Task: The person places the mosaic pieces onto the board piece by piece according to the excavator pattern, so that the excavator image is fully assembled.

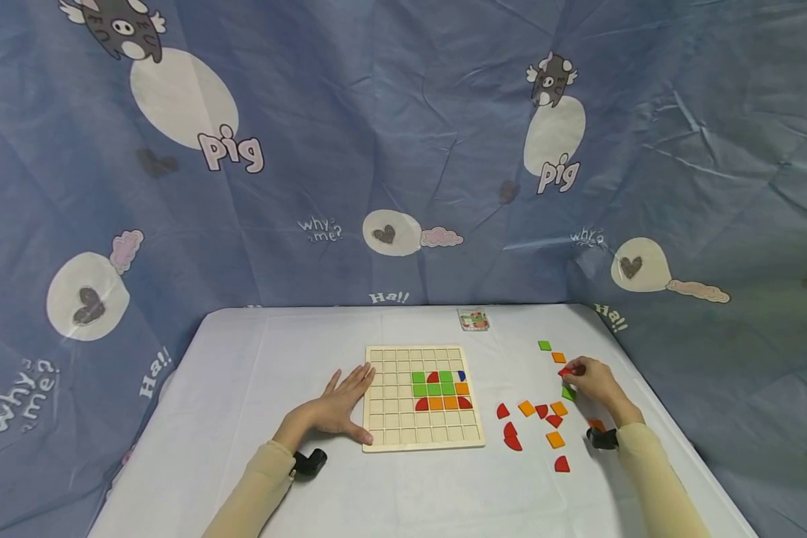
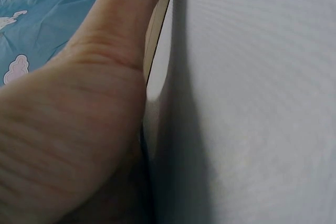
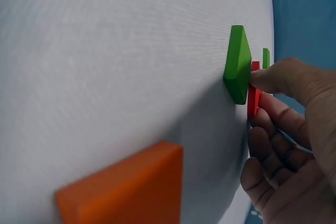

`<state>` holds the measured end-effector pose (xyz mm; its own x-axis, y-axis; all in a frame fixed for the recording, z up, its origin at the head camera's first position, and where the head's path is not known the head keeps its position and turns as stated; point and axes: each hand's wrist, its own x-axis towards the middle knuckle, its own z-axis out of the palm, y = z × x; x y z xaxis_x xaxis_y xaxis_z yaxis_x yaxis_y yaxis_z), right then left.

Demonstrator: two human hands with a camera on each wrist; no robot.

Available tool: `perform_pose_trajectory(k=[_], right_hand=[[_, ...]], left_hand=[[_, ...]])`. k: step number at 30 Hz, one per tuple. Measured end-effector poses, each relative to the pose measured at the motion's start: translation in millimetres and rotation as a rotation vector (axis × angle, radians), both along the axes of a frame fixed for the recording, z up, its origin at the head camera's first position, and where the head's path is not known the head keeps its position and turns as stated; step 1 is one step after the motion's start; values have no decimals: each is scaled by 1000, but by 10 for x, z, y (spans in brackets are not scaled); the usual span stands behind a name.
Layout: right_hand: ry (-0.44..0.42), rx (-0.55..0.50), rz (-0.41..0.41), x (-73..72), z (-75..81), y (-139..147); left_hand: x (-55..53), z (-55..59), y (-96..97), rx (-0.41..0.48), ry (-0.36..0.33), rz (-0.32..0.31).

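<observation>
A pale wooden grid board (image 1: 390, 430) lies mid-table, with green and orange squares, red quarter-circles and a blue piece set in its right half. My left hand (image 1: 339, 403) rests with fingers spread at the board's left edge. In the left wrist view that hand (image 2: 79, 93) covers much of the board's edge (image 2: 155, 35). Off to the right, my right hand (image 1: 595, 382) pinches a red piece (image 3: 254, 90) between thumb and fingers; its full outline is hidden. Close beside it is a green square tile (image 3: 239, 69), and an orange tile (image 3: 131, 187) lies nearer the wrist.
Loose red quarter-circles (image 1: 562, 464) and orange squares (image 1: 555, 439) lie scattered between board and right forearm. Farther back are a green tile (image 1: 545, 345) and an orange tile (image 1: 559, 358). A small picture card (image 1: 474, 320) sits at the table's far edge, before a blue printed cloth (image 1: 444, 172).
</observation>
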<state>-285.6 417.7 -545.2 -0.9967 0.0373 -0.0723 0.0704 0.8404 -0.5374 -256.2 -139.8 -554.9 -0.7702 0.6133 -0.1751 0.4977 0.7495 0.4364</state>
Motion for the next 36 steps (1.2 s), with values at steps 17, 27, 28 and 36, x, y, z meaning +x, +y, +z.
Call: perform_pose_trajectory(k=[17,27,28,36], right_hand=[[128,-68,166,112,63,-606],[90,-129,502,405,134,-1417],[86,-127,533,433,138,-1478],[51,-85,648,527,92,-1729]], left_hand=[[6,-12,2,-12,-6,8],[-15,-24,3,-18,-8,15],[-15,-24,5,-14,-5,13],[-5,-12,12,4,7,0]])
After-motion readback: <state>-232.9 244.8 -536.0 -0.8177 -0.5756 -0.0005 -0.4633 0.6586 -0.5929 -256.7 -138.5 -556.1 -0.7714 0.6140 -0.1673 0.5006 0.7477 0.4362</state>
